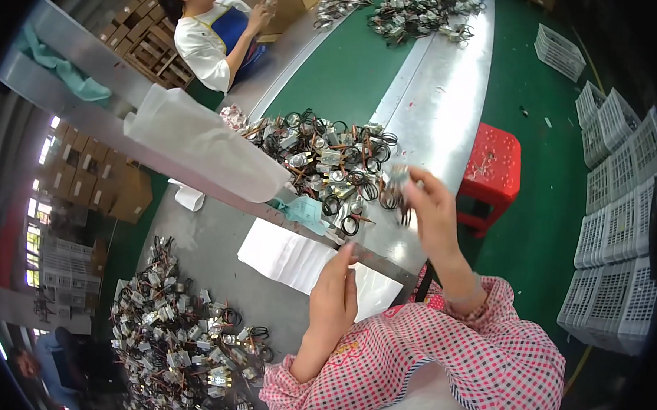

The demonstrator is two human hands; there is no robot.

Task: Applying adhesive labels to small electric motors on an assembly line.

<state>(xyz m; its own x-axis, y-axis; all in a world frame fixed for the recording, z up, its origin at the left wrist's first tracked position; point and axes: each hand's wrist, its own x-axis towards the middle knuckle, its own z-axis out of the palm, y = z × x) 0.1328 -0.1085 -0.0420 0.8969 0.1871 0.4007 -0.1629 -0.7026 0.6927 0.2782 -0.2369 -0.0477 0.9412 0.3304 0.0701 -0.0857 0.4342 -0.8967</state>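
My right hand (434,210) is raised at the right edge of the near pile, its fingers pinched on a small metal-and-clear part with wires (398,180), blurred by motion. Lower and to the left, my left hand (334,291) hovers over white paper sheets (285,251) with fingers stretched out and nothing visible in them. Beyond the paper lies a pile of similar wired parts (323,156) with coiled black leads. Another large heap of such parts (187,346) covers the table at the lower left.
A metal rail with a white sheet (205,146) over it slants across the table. A teal cloth (303,212) lies by the pile. At right stand a red stool (492,165) and stacked white crates (617,220). A co-worker (218,36) is across the green belt (335,72).
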